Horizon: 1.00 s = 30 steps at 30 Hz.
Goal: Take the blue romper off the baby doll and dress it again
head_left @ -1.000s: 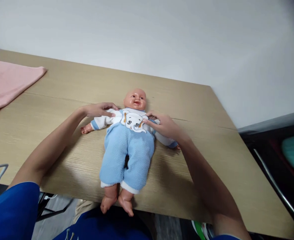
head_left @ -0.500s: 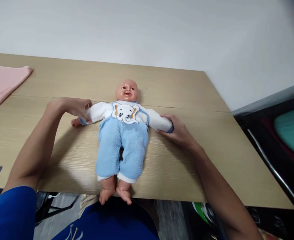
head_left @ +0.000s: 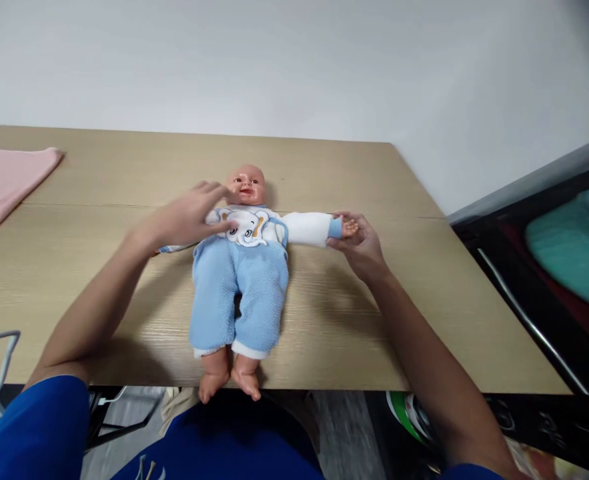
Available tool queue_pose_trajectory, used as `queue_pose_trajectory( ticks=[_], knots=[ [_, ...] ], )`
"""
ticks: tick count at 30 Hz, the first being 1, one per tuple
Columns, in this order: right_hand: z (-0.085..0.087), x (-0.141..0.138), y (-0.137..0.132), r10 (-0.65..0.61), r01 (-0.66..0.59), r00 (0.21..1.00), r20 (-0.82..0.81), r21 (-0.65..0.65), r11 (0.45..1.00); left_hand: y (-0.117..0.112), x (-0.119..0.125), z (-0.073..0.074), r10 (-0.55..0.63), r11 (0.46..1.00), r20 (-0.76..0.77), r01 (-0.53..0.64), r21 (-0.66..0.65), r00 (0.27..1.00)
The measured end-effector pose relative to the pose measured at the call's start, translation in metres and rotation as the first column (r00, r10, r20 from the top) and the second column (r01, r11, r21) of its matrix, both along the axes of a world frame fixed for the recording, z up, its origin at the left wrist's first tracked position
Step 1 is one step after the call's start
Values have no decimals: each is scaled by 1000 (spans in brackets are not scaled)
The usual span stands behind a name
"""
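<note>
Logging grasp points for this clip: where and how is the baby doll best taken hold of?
Likely around the torso, from both sides below the arms: the baby doll lies face up on the table, arms spread, so both sides look reachable.

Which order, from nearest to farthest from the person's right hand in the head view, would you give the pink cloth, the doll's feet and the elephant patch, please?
From the right hand:
1. Elephant patch: on the chest of the doll, to the left.
2. Doll's feet: at the front edge of the table.
3. Pink cloth: far left.
</note>
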State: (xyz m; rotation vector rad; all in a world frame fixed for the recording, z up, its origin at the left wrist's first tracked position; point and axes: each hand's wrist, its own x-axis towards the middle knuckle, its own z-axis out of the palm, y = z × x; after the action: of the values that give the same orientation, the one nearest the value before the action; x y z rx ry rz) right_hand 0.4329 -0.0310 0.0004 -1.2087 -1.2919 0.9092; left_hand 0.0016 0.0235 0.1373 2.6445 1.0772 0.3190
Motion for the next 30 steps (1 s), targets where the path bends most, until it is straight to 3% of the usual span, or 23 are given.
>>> queue_pose_trajectory(
  ticks=[3, 7, 11, 16, 20, 23, 27, 30],
  knots=[
    [7, -19, 12, -9, 12, 993, -115, 25, 1000, 4, 59, -23, -183, 978, 73, 174, 113, 980],
    [16, -41, 28, 3, 9, 984, -179, 65, 998, 25, 105, -53, -186, 966, -60, 194, 170, 981],
    [15, -60, 39, 22, -4, 969, -244, 72, 997, 33, 114, -67, -226, 959, 38, 215, 184, 973],
    [5, -88, 45, -46, 69, 951, -307, 65, 995, 27, 112, -71, -343, 938, 246, 316, 142, 907],
    [1, -101, 33, -45, 65, 985, -166, 122, 990, 19, 107, -67, -387, 919, 285, 342, 196, 877],
    [-3, -102, 19, 68, -77, 997, 47, 208, 975, 15, 104, -66, -386, 918, 371, 313, 242, 845],
    [-10, -100, 11, 261, -366, 887, 380, 234, 901, 16, 105, -68, -380, 924, 525, 281, 260, 762],
    [-15, -99, 12, 285, -437, 843, 457, 272, 857, 19, 109, -69, -348, 938, 620, 262, 229, 703]
  ],
)
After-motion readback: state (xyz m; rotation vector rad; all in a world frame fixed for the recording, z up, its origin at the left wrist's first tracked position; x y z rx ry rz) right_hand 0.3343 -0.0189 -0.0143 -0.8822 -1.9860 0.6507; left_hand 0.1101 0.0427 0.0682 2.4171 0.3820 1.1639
